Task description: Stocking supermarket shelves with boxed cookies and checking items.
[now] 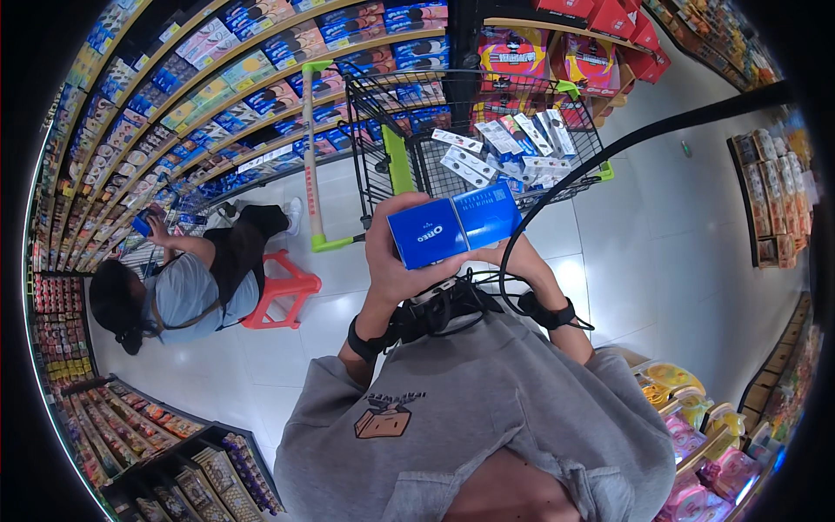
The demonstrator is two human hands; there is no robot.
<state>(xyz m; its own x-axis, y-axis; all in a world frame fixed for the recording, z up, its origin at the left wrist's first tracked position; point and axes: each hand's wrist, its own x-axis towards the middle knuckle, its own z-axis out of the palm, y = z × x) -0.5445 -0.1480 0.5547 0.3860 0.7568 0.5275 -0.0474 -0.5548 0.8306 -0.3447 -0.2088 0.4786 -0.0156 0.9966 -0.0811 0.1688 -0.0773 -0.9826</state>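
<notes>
A blue cookie box (428, 233) with pale print is held in front of my chest, next to the shopping cart (396, 178). A light line crosses it; I cannot tell if this is one box or two end to end. My left hand (389, 261) grips its left end, the thumb along the lower edge. Closed on the right end from below is my right hand (513, 257), its fingers mostly hidden by the box. Inside the black wire cart with green corners lie several white cartons (498, 139) and some blue packs.
Shelves of packaged snacks (287, 52) curve along the front and left. At left, a person (196, 270) sits by a red stool (283, 291), handling a blue pack at the shelf. A black cable (644, 135) arcs across the right. Displays (687, 409) stand at lower right.
</notes>
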